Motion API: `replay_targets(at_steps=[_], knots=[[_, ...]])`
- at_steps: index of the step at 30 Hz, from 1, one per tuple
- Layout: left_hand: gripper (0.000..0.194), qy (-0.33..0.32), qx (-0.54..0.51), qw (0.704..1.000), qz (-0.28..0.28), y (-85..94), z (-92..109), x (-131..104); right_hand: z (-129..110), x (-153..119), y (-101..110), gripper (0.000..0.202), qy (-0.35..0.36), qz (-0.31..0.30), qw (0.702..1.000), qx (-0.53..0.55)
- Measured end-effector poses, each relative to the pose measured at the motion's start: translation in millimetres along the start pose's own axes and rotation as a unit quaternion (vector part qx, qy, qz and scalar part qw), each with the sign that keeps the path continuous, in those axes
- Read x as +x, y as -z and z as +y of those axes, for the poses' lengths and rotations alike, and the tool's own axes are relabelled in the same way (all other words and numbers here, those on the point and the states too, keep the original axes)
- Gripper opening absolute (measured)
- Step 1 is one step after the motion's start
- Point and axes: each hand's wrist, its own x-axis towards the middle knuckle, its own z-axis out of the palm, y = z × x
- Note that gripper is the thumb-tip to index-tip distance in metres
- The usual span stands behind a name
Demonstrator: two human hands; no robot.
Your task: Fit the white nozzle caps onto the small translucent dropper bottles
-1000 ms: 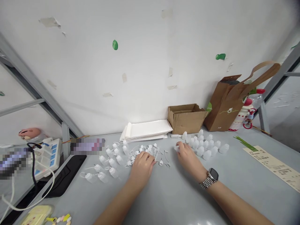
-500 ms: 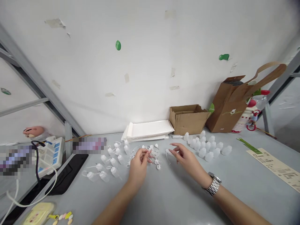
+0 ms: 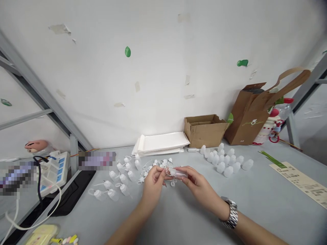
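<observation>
Both hands meet above the middle of the grey table. My right hand is closed on a small clear plastic bottle, tilted nearly flat, its mouth toward the left. The fingers of my left hand pinch a small white cap at the mouth end; the fingertips partly hide it, so I cannot tell how it is seated. Behind and below the hands lies a pile of loose white caps with thin straps. To the left stand several capped bottles with looped straps. On the right is a group of frosted bottles.
A stack of white sheets and an open cardboard box stand against the wall. Farther right is a brown paper bag. A printed card lies on the right; a black phone-like slab and cables lie left.
My right hand has moved left to my left hand, and a clear bottle now shows between its fingers. My left hand has shifted slightly right and stays pinched.
</observation>
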Motion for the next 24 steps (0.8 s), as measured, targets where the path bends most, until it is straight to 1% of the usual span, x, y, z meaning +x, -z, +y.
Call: replay_targets(at_steps=[2,5,8,13,17,20,22,24], knots=[[0.019,-0.019,0.01,1.0,0.0,-0.1,1.0,-1.0,0.0,-1.4,-1.0,0.028,0.01,-0.011,1.0,-0.015],[0.018,-0.038,0.022,0.999,0.011,0.7,3.2,-1.8,0.5,-3.2,-2.8,0.029,0.008,-0.018,0.999,-0.028],[0.018,-0.034,0.018,0.999,0.02,1.2,4.2,-3.1,0.1,-4.5,-4.0,0.028,-0.007,-0.023,0.999,-0.041],[0.016,-0.026,0.002,1.0,0.008,0.3,3.8,-5.9,-3.2,-4.5,-3.4,0.02,-0.011,-0.023,0.997,-0.068],[0.015,-0.02,-0.002,1.0,0.009,0.0,4.3,-5.6,-4.0,-3.4,-3.0,0.02,-0.009,-0.016,0.997,-0.08],[0.015,-0.024,0.004,0.999,0.021,0.9,3.1,-3.2,-2.7,-3.3,-3.4,0.021,-0.009,-0.011,0.996,-0.09],[0.017,-0.023,0.011,0.999,0.033,1.8,1.0,-0.9,-1.7,-3.7,-3.7,0.021,-0.009,-0.011,0.995,-0.094],[0.023,-0.017,0.016,0.999,0.036,2.6,-1.5,1.3,-1.0,-4.2,-3.6,0.021,-0.007,-0.013,0.995,-0.096]])
